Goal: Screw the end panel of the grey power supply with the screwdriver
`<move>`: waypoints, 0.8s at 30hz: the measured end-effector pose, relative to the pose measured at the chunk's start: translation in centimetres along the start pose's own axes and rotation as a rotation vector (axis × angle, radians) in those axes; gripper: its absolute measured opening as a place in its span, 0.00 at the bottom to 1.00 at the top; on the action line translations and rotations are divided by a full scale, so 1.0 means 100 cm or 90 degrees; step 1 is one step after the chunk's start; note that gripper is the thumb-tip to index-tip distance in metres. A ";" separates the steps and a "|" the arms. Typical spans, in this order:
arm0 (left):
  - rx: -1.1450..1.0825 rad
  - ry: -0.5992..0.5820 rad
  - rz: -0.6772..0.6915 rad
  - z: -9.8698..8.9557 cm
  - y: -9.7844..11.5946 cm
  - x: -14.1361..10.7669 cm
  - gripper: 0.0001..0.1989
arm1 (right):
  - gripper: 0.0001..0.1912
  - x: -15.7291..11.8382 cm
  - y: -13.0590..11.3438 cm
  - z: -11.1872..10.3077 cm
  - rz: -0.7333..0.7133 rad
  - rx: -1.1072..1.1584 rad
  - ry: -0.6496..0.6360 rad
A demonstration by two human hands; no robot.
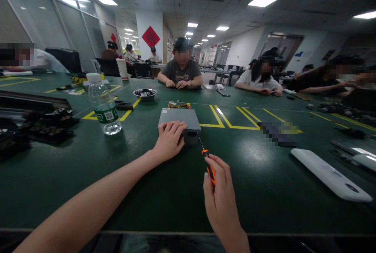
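A grey metal computer power supply (pixel 188 116) lies on the green table in front of me, with a bundle of coloured cables (pixel 179 105) at its far side. My left hand (pixel 169 140) grips its near left part, fingers over the top and thumb down at the front face. In my right hand (pixel 221 190) is a screwdriver (pixel 209 167) with an orange and black handle, held between thumb and fingers. Its thin shaft points up and away, and the tip is at the front right corner of the power supply; whether it sits in a screw I cannot tell.
A water bottle (pixel 105 106) stands to the left, near a metal bowl (pixel 145 94) of small dark parts. Dark hardware (pixel 35 118) lies far left. To the right are a white elongated case (pixel 330 174) and a dark phone-like object (pixel 277 133). Several people sit around the table.
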State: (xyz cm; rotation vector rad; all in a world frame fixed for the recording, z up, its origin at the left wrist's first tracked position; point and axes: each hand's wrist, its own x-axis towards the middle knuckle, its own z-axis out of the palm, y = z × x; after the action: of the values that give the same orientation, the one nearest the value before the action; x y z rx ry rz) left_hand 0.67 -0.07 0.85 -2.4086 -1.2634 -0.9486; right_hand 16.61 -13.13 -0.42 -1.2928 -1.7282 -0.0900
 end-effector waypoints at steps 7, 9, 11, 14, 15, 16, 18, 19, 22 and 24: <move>-0.004 0.008 -0.003 0.001 0.000 0.000 0.19 | 0.13 -0.002 0.003 0.001 0.006 -0.067 0.047; -0.001 0.008 -0.003 0.001 0.000 0.000 0.19 | 0.13 -0.002 0.004 0.000 0.038 -0.061 0.037; 0.002 0.006 -0.001 0.001 0.000 0.000 0.19 | 0.14 -0.001 0.004 -0.001 0.062 -0.048 0.019; 0.003 0.006 0.000 0.001 0.000 0.000 0.19 | 0.15 0.000 0.002 -0.002 0.068 -0.024 0.005; 0.003 0.006 -0.001 0.001 0.000 0.000 0.19 | 0.15 0.000 0.001 -0.002 0.062 -0.020 0.006; 0.003 0.006 -0.002 0.001 0.000 0.000 0.19 | 0.16 0.001 -0.001 -0.002 0.053 -0.019 0.007; 0.004 0.006 -0.003 0.001 0.000 0.000 0.19 | 0.17 0.001 -0.003 -0.002 0.023 -0.026 -0.003; 0.004 0.005 -0.003 0.001 -0.001 0.000 0.19 | 0.17 0.001 -0.005 -0.002 0.005 -0.035 -0.009; 0.003 0.003 0.002 0.001 -0.001 0.000 0.19 | 0.16 0.003 -0.007 -0.003 -0.031 -0.077 -0.024; 0.003 0.004 0.002 0.001 -0.002 0.000 0.19 | 0.16 0.005 -0.006 -0.005 -0.027 -0.108 -0.022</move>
State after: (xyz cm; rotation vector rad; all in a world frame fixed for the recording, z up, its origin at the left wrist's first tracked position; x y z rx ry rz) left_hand 0.61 0.09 0.72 -2.4015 -1.2584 -0.9511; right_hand 16.44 -13.29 0.52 -1.3875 -1.8082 -0.2443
